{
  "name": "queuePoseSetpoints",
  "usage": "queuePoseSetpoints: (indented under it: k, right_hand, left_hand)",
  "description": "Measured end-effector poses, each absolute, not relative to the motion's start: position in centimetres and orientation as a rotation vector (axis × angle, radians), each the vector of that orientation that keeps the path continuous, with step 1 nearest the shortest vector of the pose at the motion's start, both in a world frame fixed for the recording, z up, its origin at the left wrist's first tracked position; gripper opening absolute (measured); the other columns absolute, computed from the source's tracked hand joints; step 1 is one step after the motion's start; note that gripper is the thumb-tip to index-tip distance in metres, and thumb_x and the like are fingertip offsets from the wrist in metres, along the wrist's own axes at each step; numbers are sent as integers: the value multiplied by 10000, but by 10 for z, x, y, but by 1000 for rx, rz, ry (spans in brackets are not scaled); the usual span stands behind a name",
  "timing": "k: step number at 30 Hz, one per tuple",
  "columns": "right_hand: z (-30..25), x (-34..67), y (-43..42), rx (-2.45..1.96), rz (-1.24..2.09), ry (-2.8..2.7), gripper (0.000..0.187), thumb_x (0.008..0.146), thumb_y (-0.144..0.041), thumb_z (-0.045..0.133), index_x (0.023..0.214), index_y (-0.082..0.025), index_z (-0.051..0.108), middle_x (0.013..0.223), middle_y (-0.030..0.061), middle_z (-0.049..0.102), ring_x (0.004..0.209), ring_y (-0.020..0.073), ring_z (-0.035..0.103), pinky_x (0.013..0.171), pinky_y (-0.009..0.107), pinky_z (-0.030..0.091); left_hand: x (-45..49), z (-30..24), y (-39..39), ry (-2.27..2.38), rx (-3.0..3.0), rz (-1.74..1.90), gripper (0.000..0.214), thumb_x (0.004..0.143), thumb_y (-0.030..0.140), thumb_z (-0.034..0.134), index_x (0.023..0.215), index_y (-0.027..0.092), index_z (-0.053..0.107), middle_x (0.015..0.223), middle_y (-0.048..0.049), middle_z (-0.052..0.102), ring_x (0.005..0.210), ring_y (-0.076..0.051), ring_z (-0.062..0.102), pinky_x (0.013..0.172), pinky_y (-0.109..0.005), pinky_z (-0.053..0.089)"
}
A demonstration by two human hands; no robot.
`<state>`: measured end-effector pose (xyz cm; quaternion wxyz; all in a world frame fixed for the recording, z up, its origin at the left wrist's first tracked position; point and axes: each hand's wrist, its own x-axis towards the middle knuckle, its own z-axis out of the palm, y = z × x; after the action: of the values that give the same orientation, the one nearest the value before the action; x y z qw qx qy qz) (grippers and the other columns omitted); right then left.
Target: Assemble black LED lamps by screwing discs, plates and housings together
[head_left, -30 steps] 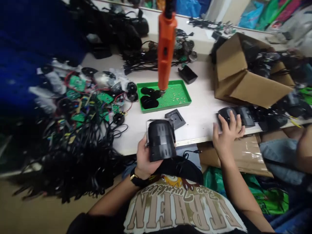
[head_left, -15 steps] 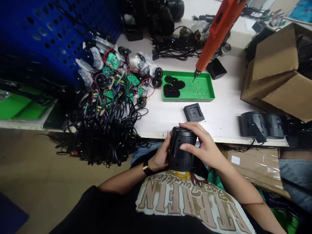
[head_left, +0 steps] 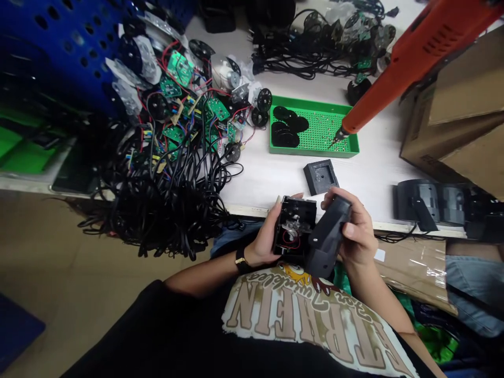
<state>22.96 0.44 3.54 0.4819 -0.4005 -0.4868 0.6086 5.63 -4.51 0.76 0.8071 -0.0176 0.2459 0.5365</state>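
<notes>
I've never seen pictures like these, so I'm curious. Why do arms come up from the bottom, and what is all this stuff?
These pictures come from a camera worn on a person's head, looking down, so the arms are that person's own. The left hand holds a black box with red wires showing inside. The right hand holds a black plastic piece. On the white table lie green circuit boards, a heap of black cables and a green tray with black discs in it. An orange electric screwdriver hangs with its tip over the tray.
</notes>
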Motion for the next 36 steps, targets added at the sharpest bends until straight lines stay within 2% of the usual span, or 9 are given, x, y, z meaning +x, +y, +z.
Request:
queuePoseSetpoints:
  k: [5, 8, 13, 18, 21, 24, 27, 32, 36]
  right_hand:
    - [31, 221, 18, -875, 1625, -946, 558, 640, -492, 787, 1157, -282, 766, 1093, 53, 699, 946, 244, 617, 865, 399, 574]
    - [29, 217, 22, -839, 1725, -761, 524, 662, -491, 782, 1149, -305, 729, 1113, 43, 690, 977, 237, 625, 892, 402, 591]
    - [16, 220, 34, -651, 1892, -426, 480, 696, -476, 816, 1138, -339, 688, 1061, 2, 713, 904, 188, 636, 779, 354, 616]
    - [16, 260, 75, -498, 1806, -331, 393, 685, -456, 878, 1006, -350, 678, 933, -34, 714, 847, 166, 654, 702, 317, 617]
    - [17, 290, 106, -475, 1734, -395, 275, 748, -489, 843, 898, -327, 678, 869, -29, 686, 827, 154, 656, 706, 300, 609]
    - [14, 306, 129, -623, 1695, -586, 366, 797, -660, 737, 865, -304, 687, 859, -17, 657, 815, 137, 636, 711, 291, 581]
    - [14, 309, 139, -957, 1527, -868, 544, 683, -812, 707, 859, -297, 681, 852, -10, 646, 784, 155, 614, 633, 291, 559]
    - [22, 313, 151, -1425, 1348, -1153, 397, 606, -492, 905, 841, -215, 744, 707, -12, 636, 602, 147, 526, 549, 295, 459]
    - [14, 321, 162, -1742, 932, -1615, 305, 634, -396, 921, 815, -216, 754, 816, 31, 706, 781, 226, 613, 836, 425, 523]
  left_hand:
    - [52, 16, -39, 446, -105, 1124, 575, 1076, 554, 448, 1504, 196, 588, 1292, -128, 761, 1128, -302, 763, 1041, -474, 581]
    - [48, 19, -36, 377, -157, 1065, 571, 1083, 568, 407, 1527, 242, 556, 1243, -113, 774, 1043, -297, 787, 976, -489, 614]
    - [41, 21, -30, 389, -198, 1032, 590, 1089, 613, 314, 1462, 261, 604, 1146, -106, 796, 940, -279, 804, 900, -479, 643]
    - [34, 22, -22, 498, -142, 1057, 659, 1068, 653, 326, 1277, 160, 710, 1000, -151, 813, 832, -289, 808, 813, -463, 663]
    - [31, 24, -17, 578, -125, 1102, 638, 1081, 610, 324, 1291, 142, 702, 963, -151, 817, 795, -274, 807, 791, -436, 666]
    - [28, 26, -14, 627, -130, 1123, 633, 1074, 603, 356, 1323, 127, 691, 984, -160, 820, 799, -279, 809, 779, -425, 668]
    - [26, 27, -12, 661, -137, 1144, 637, 1075, 598, 355, 1345, 122, 681, 1010, -168, 821, 801, -283, 811, 793, -436, 667]
    - [24, 31, -8, 679, -131, 1162, 632, 1065, 593, 399, 1419, 124, 631, 1017, -162, 821, 800, -278, 810, 799, -430, 666]
    - [26, 32, -5, 671, -151, 1196, 607, 1073, 574, 390, 1489, 175, 579, 1074, -147, 816, 860, -284, 812, 811, -436, 663]
